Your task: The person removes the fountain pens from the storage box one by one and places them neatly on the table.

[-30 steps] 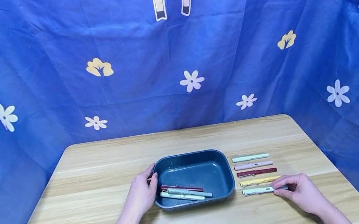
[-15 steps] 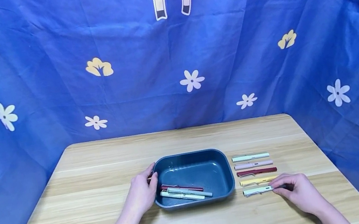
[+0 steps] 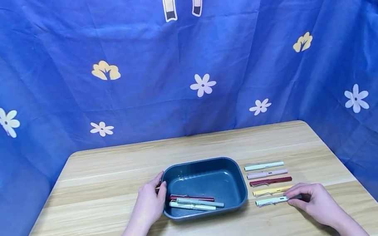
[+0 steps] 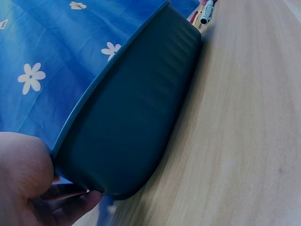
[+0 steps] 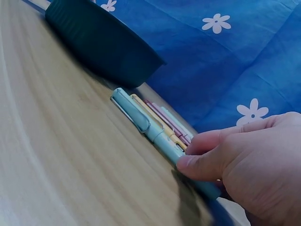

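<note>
My left hand (image 3: 150,200) grips the left end of a dark teal rectangular tub (image 3: 201,166), thumb at the rim and fingers against the outer wall. Three pens lie in the tub's front left part: a dark red pen (image 3: 203,199), a grey-green pen (image 3: 208,204) and a pale green pen (image 3: 178,206). To the right of the tub, my right hand (image 3: 315,201) pinches a mint green pen (image 5: 131,109) between thumb and fingers near one end. The pen lies along the table at the front of a row, and the hand hides its far end.
Behind the pinched pen lie a yellow pen (image 3: 268,191), a dark red pen (image 3: 272,181), a lilac pen (image 3: 267,173) and a light green pen (image 3: 263,166), roughly parallel. Blue patterned cloth (image 3: 155,98) hangs around the wooden table (image 3: 102,184).
Both hands stay almost where they were. The mint green pen has shifted only very slightly, and the tub and the other pens look unmoved.
</note>
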`<action>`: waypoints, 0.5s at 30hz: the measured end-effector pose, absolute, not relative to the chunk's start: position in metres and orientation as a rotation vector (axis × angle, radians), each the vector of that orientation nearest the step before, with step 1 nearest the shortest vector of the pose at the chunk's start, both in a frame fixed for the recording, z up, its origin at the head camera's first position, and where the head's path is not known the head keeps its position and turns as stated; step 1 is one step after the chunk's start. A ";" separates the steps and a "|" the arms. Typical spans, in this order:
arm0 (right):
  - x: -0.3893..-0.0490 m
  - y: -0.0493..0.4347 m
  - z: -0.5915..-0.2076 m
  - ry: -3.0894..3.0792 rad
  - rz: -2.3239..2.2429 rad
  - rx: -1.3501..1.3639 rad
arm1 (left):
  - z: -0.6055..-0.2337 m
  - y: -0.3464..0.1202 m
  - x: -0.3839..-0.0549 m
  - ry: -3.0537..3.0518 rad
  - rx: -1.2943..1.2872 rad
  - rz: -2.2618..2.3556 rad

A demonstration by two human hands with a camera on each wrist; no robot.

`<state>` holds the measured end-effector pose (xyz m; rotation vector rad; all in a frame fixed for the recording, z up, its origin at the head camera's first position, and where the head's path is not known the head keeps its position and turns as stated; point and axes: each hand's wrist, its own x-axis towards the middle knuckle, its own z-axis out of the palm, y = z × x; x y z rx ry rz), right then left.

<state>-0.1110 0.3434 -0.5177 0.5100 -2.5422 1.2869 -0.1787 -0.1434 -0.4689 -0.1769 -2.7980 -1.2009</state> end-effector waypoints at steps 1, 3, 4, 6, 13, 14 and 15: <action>-0.111 0.343 -0.517 -2.542 1.293 0.506 | -0.469 -0.143 -0.179 -2.798 -0.176 -1.201; -0.110 0.343 -0.514 -2.543 1.296 0.503 | -0.469 -0.143 -0.178 -2.797 -0.175 -1.200; -0.110 0.342 -0.512 -2.542 1.299 0.505 | -0.469 -0.143 -0.178 -2.796 -0.174 -1.199; -0.109 0.341 -0.508 -2.535 1.311 0.519 | -0.469 -0.143 -0.178 -2.794 -0.174 -1.197; -0.110 0.334 -0.497 -2.500 1.386 0.545 | -0.468 -0.143 -0.178 -2.794 -0.173 -1.196; -0.110 0.332 -0.495 -2.497 1.392 0.545 | -0.468 -0.143 -0.178 -2.796 -0.172 -1.195; -0.110 0.331 -0.494 -2.496 1.403 0.537 | -0.468 -0.143 -0.178 -2.798 -0.169 -1.194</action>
